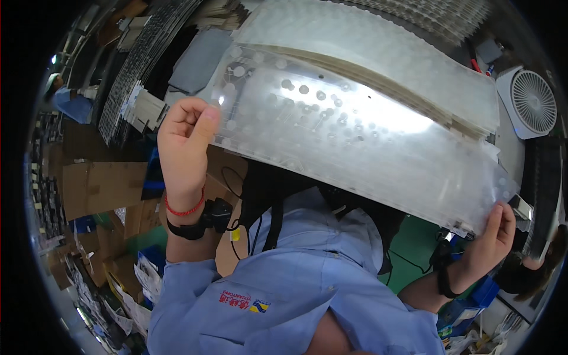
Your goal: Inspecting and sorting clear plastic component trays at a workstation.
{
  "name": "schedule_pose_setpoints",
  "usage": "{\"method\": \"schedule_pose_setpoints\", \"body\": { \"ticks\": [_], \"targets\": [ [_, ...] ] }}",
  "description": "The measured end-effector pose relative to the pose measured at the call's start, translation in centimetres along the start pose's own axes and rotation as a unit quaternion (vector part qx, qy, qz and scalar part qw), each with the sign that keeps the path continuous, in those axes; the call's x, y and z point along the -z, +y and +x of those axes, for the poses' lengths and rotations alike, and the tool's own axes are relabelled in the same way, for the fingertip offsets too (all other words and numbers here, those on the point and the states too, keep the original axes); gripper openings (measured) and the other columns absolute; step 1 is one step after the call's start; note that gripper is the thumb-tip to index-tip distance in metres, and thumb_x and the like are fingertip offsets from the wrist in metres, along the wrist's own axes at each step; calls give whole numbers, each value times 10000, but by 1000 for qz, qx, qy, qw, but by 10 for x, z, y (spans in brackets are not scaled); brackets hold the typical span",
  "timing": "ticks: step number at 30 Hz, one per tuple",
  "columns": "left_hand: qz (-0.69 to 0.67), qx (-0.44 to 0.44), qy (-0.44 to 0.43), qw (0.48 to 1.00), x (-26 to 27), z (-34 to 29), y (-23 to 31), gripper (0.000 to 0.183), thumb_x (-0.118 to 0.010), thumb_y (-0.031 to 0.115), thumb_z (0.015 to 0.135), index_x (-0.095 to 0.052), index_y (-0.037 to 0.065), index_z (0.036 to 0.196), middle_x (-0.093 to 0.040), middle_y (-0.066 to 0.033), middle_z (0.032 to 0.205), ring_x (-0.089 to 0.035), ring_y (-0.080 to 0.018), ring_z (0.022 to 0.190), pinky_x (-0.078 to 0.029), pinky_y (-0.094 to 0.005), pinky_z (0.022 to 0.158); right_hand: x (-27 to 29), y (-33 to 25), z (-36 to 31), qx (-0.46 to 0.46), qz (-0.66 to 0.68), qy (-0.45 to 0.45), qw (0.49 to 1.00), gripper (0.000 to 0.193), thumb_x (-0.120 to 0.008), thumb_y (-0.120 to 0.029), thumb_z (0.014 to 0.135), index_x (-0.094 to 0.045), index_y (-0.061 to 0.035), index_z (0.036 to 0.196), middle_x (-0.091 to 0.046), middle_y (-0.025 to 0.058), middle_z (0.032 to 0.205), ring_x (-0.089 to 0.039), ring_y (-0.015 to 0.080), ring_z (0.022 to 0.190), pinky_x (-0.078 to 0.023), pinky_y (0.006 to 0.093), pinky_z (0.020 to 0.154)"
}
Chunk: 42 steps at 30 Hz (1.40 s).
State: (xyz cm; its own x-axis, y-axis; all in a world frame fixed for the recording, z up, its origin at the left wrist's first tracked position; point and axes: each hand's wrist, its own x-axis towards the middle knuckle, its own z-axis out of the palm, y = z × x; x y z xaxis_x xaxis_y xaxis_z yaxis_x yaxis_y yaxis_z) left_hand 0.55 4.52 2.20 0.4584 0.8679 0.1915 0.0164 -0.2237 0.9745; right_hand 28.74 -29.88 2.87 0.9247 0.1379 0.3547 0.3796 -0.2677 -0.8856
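Note:
A long, clear plastic sheet (355, 142) with rows of round marks and fine printed lines stretches between my hands, tilted and shining under the light. My left hand (186, 133) pinches its left end, thumb on top and fingers curled. At the lower right corner, my right hand (496, 234) grips the other end, partly turned away. Just beyond the held sheet lies a thick stack of similar translucent sheets (378, 56), partly covered by it.
A white desk fan (529, 102) stands at the right. Grey cloth-like sheets (201, 62) lie at the upper left beside slotted racks (145, 65). Cardboard boxes (103, 186) and blue bins with papers sit low at the left. Another person in blue (74, 103) is at far left.

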Motion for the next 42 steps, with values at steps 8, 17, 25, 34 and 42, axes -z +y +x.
{"method": "schedule_pose_setpoints", "body": {
  "ticks": [8,17,25,34,42],
  "targets": [
    [-48,37,-1,998,7,-16,-16,74,-630,56,903,-585,10,940,-556,39,769,-458,-8,668,-361,-153,607,-4,18,14,-38,16,-97,994,192,-608,-104,932,-627,33,1065,-605,3,922,-509,45,795,-388,178,708],
    [-2,80,-9,997,-3,-20,-24,157,-640,34,887,-570,-5,1021,-550,30,792,-477,-8,700,-388,-152,629,-2,18,16,-51,-29,-174,983,334,-619,-96,921,-583,37,1226,-565,-13,920,-502,51,783,-392,171,725],
    [-55,25,10,998,-3,-20,-19,218,-635,22,890,-548,-11,1086,-571,13,829,-515,-29,746,-411,-167,670,-7,2,4,-38,51,-74,995,331,-592,-81,931,-569,72,1224,-639,83,1064,-594,123,918,-457,236,854],
    [-41,56,0,998,-7,-12,-24,213,-638,24,891,-546,-9,1080,-584,9,848,-503,-24,744,-404,-161,681,1,26,15,-57,23,-123,991,337,-620,-102,923,-578,73,1208,-642,108,1092,-593,133,961,-451,243,879],
    [-28,110,9,993,-7,-15,-20,211,-591,14,910,-541,-18,1113,-571,15,839,-500,-25,759,-398,-160,694,-6,24,11,-79,7,-130,988,343,-622,-109,921,-583,63,1216,-640,87,1078,-589,123,944,-449,235,860]
  ]
}}
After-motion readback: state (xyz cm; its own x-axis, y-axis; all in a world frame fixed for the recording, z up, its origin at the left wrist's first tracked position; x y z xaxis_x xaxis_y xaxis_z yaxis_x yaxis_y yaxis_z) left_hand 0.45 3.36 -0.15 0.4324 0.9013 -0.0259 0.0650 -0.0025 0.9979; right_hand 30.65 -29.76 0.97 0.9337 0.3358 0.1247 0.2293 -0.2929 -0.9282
